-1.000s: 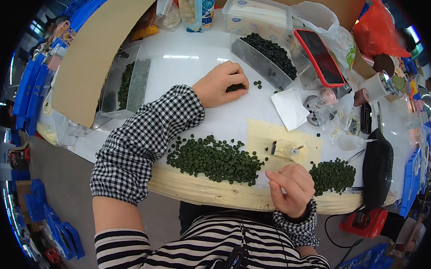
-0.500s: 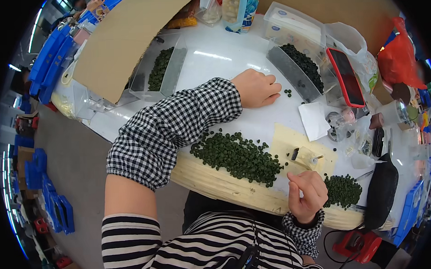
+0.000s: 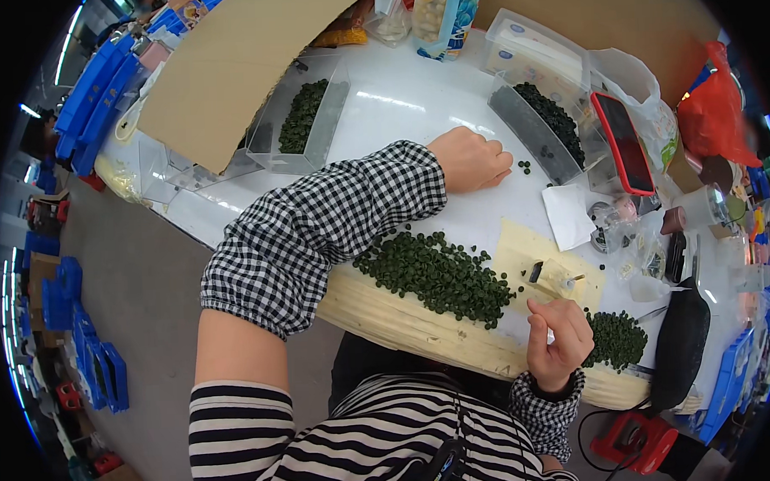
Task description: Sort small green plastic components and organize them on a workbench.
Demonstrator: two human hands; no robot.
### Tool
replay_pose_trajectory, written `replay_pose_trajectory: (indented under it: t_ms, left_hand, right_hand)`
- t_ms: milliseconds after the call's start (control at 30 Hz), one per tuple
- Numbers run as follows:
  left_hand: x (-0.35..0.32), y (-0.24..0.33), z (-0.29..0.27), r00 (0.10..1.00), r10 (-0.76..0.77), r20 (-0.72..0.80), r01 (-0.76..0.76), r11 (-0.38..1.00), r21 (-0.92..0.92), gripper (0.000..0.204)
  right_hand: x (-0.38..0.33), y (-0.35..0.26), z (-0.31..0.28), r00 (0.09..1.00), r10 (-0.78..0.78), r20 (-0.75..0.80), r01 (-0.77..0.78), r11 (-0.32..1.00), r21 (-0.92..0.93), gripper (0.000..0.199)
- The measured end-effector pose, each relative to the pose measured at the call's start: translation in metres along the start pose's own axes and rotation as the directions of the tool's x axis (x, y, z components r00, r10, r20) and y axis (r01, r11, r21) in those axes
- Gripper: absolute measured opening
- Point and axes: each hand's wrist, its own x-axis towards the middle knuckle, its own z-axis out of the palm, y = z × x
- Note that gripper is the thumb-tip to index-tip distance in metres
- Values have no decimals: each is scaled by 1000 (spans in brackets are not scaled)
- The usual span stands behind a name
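Observation:
My left hand [image 3: 474, 159] rests on the white table with its fingers curled under, just left of a few loose dark green discs [image 3: 526, 167]. Whatever its fingers may hold is hidden. My left forearm crosses above a large pile of small dark green discs [image 3: 437, 277] along the near edge. Closer to me, my right hand [image 3: 560, 340] is half closed, thumb and forefinger drawn near each other; anything between them is too small to make out. Just beyond it stands a small pale fixture [image 3: 558, 277] with a dark upright piece, on a yellowish sheet [image 3: 521, 240]. A smaller disc pile [image 3: 616, 339] lies right of this hand.
Clear boxes of dark pieces stand at the back left [image 3: 334, 115] and back right [image 3: 530, 134]. A red-framed phone [image 3: 623, 143] leans at the right, near a folded white paper [image 3: 568, 217] and a black pouch [image 3: 680, 345]. A cardboard sheet [image 3: 227, 76] overhangs the left side.
The whole view has shifted slightly, so the table's things appear a little further right. Both hands keep nearly the same places and poses relative to the table.

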Motion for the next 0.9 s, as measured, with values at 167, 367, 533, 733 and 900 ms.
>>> replay_pose_trajectory:
  t_ms: [167, 367, 533, 733, 900]
  left_hand:
    - [2, -3, -1, 994, -107, -22, 107, 994, -28, 23]
    - [2, -34, -43, 875, -443, -194, 407, 892, -199, 31]
    - [-32, -82, -115, 690, -641, -336, 537, 765, -356, 37]
    - [-138, -131, -125, 623, -730, -281, 698, 681, -222, 33]
    - [-140, -90, -122, 575, -817, -34, 815, 569, 105, 25]
  right_hand:
    - [0, -1, 1, 1000, -1, -20, 0, 1000, -5, 10]
    - [0, -1, 1, 1000, -4, -11, 4, 1000, -13, 10]
    - [1, -4, 1, 1000, -7, -15, 6, 1000, -14, 10]
    - [0, -3, 2, 1000, -17, -11, 17, 1000, 3, 11]
    - [1, -3, 2, 1000, 5, 2, -5, 1000, -28, 11]
